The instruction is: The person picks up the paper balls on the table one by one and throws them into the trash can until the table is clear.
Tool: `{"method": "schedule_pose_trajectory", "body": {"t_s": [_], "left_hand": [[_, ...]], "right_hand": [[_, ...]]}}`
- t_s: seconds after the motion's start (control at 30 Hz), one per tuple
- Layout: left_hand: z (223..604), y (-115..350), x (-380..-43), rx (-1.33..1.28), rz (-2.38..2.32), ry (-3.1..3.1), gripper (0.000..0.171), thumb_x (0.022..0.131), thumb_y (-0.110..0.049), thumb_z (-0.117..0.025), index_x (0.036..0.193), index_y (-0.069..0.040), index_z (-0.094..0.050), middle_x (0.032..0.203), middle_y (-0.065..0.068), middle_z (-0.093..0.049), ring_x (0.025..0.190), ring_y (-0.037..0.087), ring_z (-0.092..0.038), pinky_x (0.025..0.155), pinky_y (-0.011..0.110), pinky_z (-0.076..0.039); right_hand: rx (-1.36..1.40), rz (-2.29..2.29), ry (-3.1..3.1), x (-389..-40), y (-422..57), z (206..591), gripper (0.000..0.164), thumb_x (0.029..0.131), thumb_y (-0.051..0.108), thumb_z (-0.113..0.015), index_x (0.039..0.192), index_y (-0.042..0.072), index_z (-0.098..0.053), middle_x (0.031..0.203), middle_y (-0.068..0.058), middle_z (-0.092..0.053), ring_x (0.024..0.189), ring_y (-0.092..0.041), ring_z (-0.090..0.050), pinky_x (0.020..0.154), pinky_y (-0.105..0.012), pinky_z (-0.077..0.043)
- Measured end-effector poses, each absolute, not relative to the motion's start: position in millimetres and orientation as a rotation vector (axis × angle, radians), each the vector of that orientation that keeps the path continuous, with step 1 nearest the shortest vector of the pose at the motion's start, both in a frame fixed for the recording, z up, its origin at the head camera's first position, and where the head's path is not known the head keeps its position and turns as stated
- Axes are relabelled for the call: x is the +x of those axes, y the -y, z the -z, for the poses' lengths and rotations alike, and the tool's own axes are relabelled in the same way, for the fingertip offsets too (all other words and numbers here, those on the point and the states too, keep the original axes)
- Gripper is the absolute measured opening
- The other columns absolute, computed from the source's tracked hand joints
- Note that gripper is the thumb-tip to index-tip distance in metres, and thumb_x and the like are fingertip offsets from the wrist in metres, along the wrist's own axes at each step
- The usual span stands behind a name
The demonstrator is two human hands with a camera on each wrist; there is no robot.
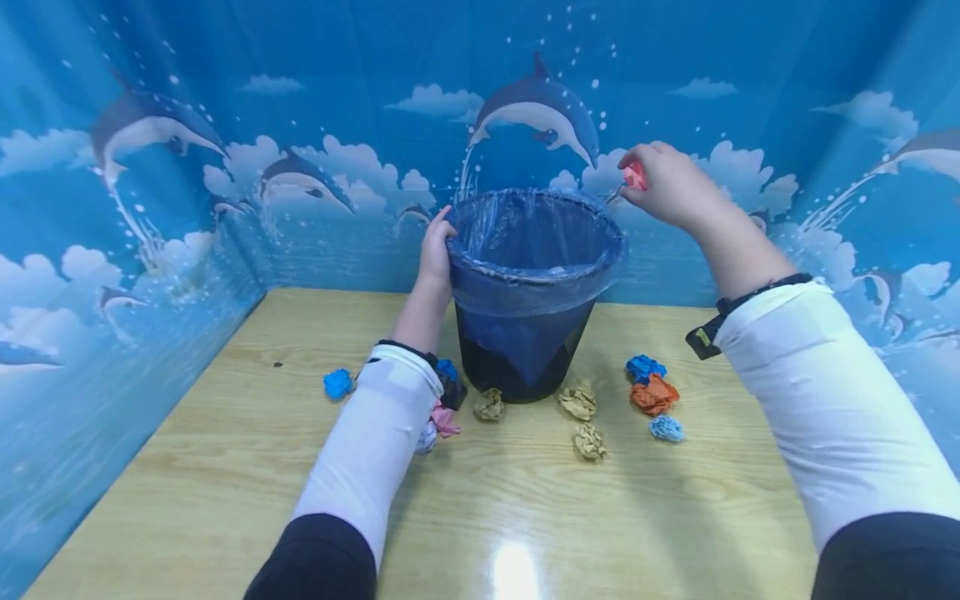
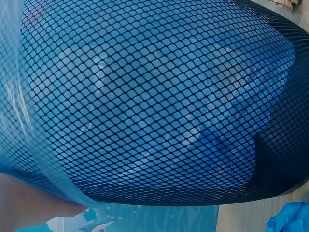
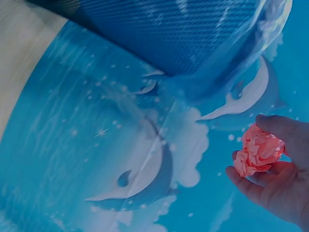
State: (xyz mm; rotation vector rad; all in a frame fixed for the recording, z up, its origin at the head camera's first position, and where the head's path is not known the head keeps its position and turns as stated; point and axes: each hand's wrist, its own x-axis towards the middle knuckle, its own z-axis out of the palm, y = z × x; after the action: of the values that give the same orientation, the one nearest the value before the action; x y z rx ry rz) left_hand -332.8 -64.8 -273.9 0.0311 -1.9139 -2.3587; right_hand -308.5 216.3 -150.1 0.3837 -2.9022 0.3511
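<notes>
A black mesh waste bin [image 1: 525, 333] lined with a blue plastic bag [image 1: 536, 287] stands at the table's back edge. My left hand [image 1: 437, 246] grips its rim on the left side; in the left wrist view part of that hand [image 2: 36, 205] lies against the bag's folded-over edge. Beyond the rim on the right, my right hand [image 1: 667, 185] is raised and pinches a crumpled ball of pinkish-red paper [image 3: 258, 151] between thumb and fingers. The bag's lower inside is mostly hidden in the head view.
Brown paper balls [image 1: 579, 402] lie before the bin. At right sit dark blue, orange [image 1: 655, 394] and light blue [image 1: 667, 428] ones. A blue ball [image 1: 337, 384] lies at left; pink paper [image 1: 446, 419] and others are partly behind my left forearm. A dolphin-print curtain [image 1: 360, 108] surrounds the table.
</notes>
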Motion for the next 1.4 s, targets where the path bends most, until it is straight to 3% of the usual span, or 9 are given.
{"method": "schedule_pose_trajectory", "body": {"t_s": [0.57, 1.13, 1.4], "left_hand": [[274.2, 65.5, -330.7, 0.023, 2.352, 1.921, 0.058, 0.092, -0.021, -0.037, 0.15, -0.027, -0.036, 0.161, -0.003, -0.02, 0.149, 0.021, -0.017, 0.115, 0.042, -0.027], [275.0, 63.5, -330.8, 0.002, 2.343, 1.919, 0.058, 0.092, -0.021, -0.037, 0.151, -0.026, -0.035, 0.162, -0.002, -0.019, 0.149, 0.022, -0.017, 0.115, 0.043, -0.028], [275.5, 64.1, -332.2, 0.008, 2.338, 1.911, 0.058, 0.092, -0.02, -0.037, 0.15, -0.025, -0.036, 0.161, -0.002, -0.02, 0.149, 0.021, -0.017, 0.115, 0.043, -0.027]], "right_hand": [[0.55, -0.4, 2.899, -308.2, -163.5, 148.4, 0.047, 0.099, 0.021, -0.052, 0.14, 0.001, -0.041, 0.129, -0.025, -0.047, 0.111, -0.038, -0.048, 0.095, -0.05, -0.049], [0.673, -0.38, 2.927, -314.8, -148.7, 174.4, 0.046, 0.098, 0.02, -0.055, 0.137, -0.001, -0.044, 0.126, -0.023, -0.051, 0.112, -0.036, -0.05, 0.098, -0.049, -0.047], [0.702, -0.388, 2.953, -319.8, -138.7, 187.7, 0.044, 0.098, 0.02, -0.056, 0.136, 0.001, -0.045, 0.126, -0.022, -0.05, 0.108, -0.034, -0.051, 0.093, -0.046, -0.05]]}}
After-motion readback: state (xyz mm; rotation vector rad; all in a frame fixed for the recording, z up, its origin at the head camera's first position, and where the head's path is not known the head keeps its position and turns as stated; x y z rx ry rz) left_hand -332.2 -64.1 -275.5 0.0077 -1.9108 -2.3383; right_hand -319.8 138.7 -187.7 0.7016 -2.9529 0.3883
